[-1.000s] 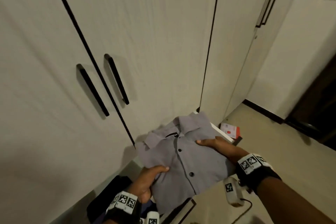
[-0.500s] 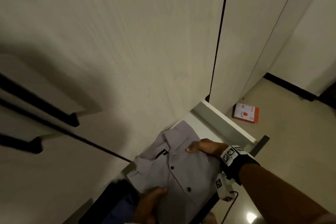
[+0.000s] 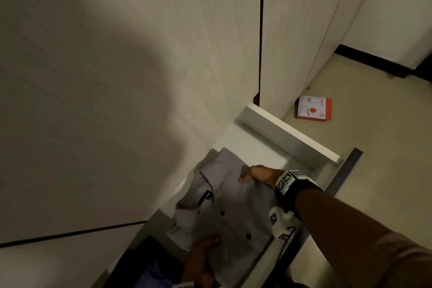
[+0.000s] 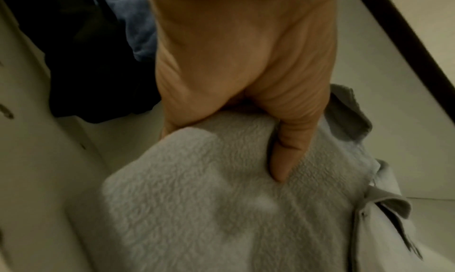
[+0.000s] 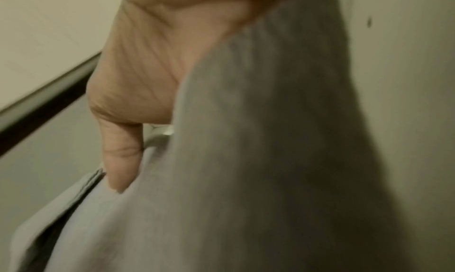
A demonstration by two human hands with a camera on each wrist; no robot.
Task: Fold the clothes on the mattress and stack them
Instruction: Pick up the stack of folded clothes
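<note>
Gripping a folded grey shirt (image 3: 233,213) from both sides over an open white drawer (image 3: 289,138): left hand (image 3: 198,262) at the near edge, thumb on top, fingers curled underneath; right hand (image 3: 259,174) clamps the far side by the collar. Fabric crinkle-textured, dark buttons. Dark and blue clothes (image 3: 145,266) crowd the drawer's near-left corner. Orange box (image 3: 314,108) on the floor.

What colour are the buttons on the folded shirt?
Black, on the grey shirt; the head view shows them best.
</note>
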